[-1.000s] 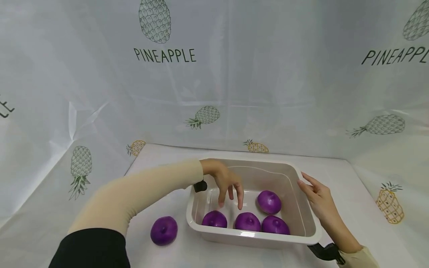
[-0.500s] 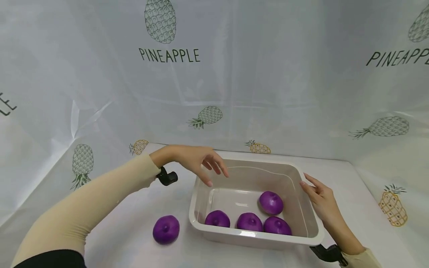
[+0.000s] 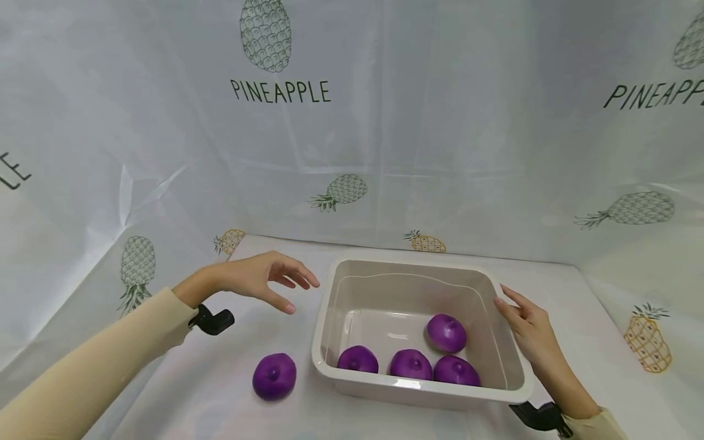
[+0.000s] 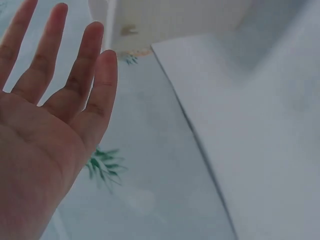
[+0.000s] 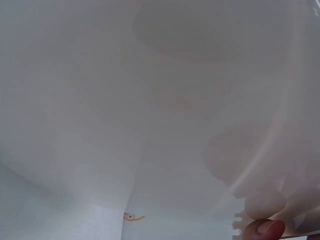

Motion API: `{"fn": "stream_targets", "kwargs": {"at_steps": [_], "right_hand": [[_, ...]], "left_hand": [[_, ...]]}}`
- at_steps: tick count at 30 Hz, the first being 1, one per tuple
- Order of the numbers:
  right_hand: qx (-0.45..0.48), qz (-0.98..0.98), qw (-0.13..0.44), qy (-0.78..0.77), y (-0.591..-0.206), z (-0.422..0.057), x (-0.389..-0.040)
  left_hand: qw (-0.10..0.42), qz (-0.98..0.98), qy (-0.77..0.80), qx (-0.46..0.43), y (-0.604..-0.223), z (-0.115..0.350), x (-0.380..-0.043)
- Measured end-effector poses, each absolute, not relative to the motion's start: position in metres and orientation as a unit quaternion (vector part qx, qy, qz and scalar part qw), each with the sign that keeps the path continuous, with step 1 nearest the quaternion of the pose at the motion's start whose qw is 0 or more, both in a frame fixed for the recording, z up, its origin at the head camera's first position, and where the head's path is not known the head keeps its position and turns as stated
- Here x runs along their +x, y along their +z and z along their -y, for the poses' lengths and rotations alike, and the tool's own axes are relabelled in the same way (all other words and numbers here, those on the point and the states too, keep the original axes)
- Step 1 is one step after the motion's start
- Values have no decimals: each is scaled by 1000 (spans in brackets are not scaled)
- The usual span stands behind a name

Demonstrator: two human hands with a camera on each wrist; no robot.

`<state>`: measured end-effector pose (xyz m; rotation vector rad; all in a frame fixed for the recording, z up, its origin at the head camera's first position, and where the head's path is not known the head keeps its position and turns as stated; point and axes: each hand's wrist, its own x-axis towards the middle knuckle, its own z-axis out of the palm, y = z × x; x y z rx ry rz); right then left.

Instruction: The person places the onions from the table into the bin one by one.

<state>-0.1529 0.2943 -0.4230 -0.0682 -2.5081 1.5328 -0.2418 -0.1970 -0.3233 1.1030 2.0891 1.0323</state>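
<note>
My left hand (image 3: pixel 255 278) hovers over the table to the left of the bin, fingers spread and slightly bent, holding nothing. In the left wrist view the palm and straight fingers (image 4: pixel 42 70) show bare. A purple onion-like ball (image 3: pixel 274 376) with a small nub lies on the table, nearer than that hand. My right hand (image 3: pixel 528 324) holds the right rim of a beige plastic bin (image 3: pixel 418 391), thumb on the rim. A fingertip (image 5: pixel 265 229) shows at the bin's edge in the right wrist view. Several similar purple balls (image 3: pixel 447 333) lie inside, mostly along the near wall.
The white table (image 3: pixel 220 415) ends at a pale sheet (image 3: pixel 440 134) printed with pineapples, which hangs behind and at both sides. Black wrist cameras (image 3: pixel 214 321) sit on both wrists. The bin's left half floor shows bare.
My left hand has risen out of the bin and moved left over the table, its fingers unfolding. The right hand, the bin and the purple balls have stayed in place.
</note>
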Motion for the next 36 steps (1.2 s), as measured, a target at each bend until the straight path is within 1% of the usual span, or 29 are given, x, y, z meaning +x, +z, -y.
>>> {"fn": "stream_targets", "kwargs": {"at_steps": [4, 10, 20, 25, 28, 36], "right_hand": [[-26, 848, 96, 520, -423, -295, -152], [-28, 849, 98, 518, -424, -295, -153], [-26, 843, 103, 528, -424, -294, -152], [-26, 839, 102, 534, -424, -294, -150], [-23, 838, 105, 535, -423, -293, -151], [-26, 841, 105, 531, -425, -295, -152]], "left_hand": [[271, -776, 398, 408, -342, 219, -233], [272, -757, 422, 419, -376, 243, -219], [291, -736, 470, 391, -436, 264, -191], [298, -736, 480, 373, -458, 269, -179], [293, -738, 483, 369, -466, 270, -173], [258, -731, 502, 383, -489, 270, -163]]}}
